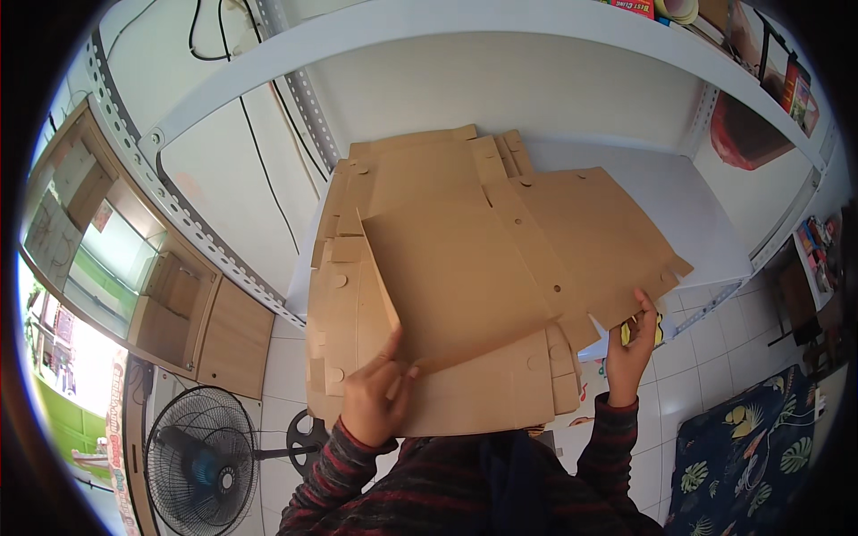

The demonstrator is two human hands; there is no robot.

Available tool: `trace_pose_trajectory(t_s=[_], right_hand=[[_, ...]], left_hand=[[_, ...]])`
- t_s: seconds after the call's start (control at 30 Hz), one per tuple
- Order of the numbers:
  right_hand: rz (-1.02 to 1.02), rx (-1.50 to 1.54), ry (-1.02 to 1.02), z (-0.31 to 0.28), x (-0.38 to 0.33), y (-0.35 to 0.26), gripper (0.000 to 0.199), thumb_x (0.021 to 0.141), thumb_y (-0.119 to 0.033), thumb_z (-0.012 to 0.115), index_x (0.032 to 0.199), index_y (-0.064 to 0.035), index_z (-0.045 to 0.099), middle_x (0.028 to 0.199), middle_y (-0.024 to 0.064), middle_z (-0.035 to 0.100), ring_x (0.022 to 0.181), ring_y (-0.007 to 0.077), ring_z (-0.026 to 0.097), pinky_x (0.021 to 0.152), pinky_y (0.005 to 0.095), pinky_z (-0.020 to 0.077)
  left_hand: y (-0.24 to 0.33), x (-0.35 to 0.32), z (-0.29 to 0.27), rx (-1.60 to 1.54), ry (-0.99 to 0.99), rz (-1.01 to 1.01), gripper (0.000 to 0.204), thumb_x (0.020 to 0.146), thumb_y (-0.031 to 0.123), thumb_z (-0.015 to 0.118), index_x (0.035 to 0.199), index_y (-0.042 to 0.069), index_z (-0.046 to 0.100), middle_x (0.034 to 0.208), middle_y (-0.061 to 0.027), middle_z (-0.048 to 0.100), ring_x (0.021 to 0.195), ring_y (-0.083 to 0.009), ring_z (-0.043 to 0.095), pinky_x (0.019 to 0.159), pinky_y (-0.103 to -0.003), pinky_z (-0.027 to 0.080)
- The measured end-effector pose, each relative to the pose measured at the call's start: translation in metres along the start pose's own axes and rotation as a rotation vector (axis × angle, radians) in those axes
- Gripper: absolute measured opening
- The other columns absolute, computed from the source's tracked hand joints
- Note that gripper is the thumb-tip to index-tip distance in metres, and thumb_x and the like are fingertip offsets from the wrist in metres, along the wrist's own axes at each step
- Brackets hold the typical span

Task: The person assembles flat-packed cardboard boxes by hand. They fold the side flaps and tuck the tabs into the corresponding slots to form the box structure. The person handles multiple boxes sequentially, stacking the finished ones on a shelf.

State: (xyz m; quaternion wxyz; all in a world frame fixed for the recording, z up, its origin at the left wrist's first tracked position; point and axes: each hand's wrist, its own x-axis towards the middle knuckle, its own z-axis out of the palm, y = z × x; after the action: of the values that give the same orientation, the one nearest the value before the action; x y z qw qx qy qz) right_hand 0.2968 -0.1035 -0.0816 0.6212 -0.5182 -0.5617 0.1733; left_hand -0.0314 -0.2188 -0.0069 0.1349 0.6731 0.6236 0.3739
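Observation:
A flat, die-cut cardboard box blank (456, 268) lies at a slant over a stack of similar brown cardboard blanks (402, 170). Its left flap is folded partway up, and a crease runs along its near edge. My left hand (377, 393) is closed on the near left corner, fingers at the raised flap. At the near right edge, my right hand (631, 347) grips the rim of the blank's right panel, with some fingers hidden. Slots and small round holes show along the blank's fold lines.
The stack rests on a white shelf (715, 241), with a white metal beam (500, 20) arching above. A black fan (201, 460) stands at lower left beside a wooden cabinet (234, 339). A leaf-patterned dark cloth (742, 447) covers something at lower right. A red bag (744, 134) hangs at right.

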Motion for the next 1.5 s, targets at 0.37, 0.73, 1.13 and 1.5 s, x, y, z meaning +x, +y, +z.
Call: trace_pose_trajectory(t_s=[0.37,0.73,1.13,1.5], right_hand=[[0.008,-0.166,0.103,-0.017,-0.006,-0.016,0.043,0.087,0.004,0.055,0.129,-0.0057,0.051,0.132,0.0106,0.05,0.088,0.0178,0.055,0.075,0.0283,0.0468],[-0.008,-0.33,-0.205,0.003,-0.006,-0.058,0.038,0.088,-0.018,0.068,0.12,0.0009,0.058,0.117,0.0161,0.057,0.095,0.0267,0.061,0.071,0.0323,0.0521],[-0.396,0.046,-0.121,0.013,0.031,-0.068,0.043,0.085,-0.015,0.07,0.122,0.0045,0.061,0.127,0.0195,0.056,0.118,0.0323,0.054,0.103,0.0405,0.0399],[-0.465,-0.209,-0.72,0.096,0.108,-0.075,0.061,0.091,-0.016,0.063,0.146,-0.0057,0.037,0.152,0.0192,0.033,0.141,0.0344,0.032,0.112,0.042,0.0318]], left_hand=[[-0.027,0.073,-0.063,0.174,0.104,0.209,0.034,0.08,0.011,0.071,0.111,-0.002,0.064,0.121,-0.0191,0.063,0.107,-0.0371,0.063,0.089,-0.039,0.051],[-0.09,0.214,-0.013,0.491,-0.17,0.137,0.036,0.074,0.013,0.068,0.109,0.005,0.064,0.107,-0.0164,0.067,0.102,-0.0363,0.062,0.089,-0.042,0.048],[-0.026,0.1,-0.086,0.491,0.42,0.289,0.012,0.069,0.009,0.068,0.075,0.005,0.059,0.071,-0.0116,0.054,0.066,-0.034,0.053,0.064,-0.044,0.041],[-0.005,-0.011,-0.108,-0.273,-0.179,-0.322,0.053,0.076,-0.003,0.064,0.127,-0.002,0.05,0.083,-0.0083,0.066,0.076,-0.0162,0.068,0.072,-0.027,0.052]])
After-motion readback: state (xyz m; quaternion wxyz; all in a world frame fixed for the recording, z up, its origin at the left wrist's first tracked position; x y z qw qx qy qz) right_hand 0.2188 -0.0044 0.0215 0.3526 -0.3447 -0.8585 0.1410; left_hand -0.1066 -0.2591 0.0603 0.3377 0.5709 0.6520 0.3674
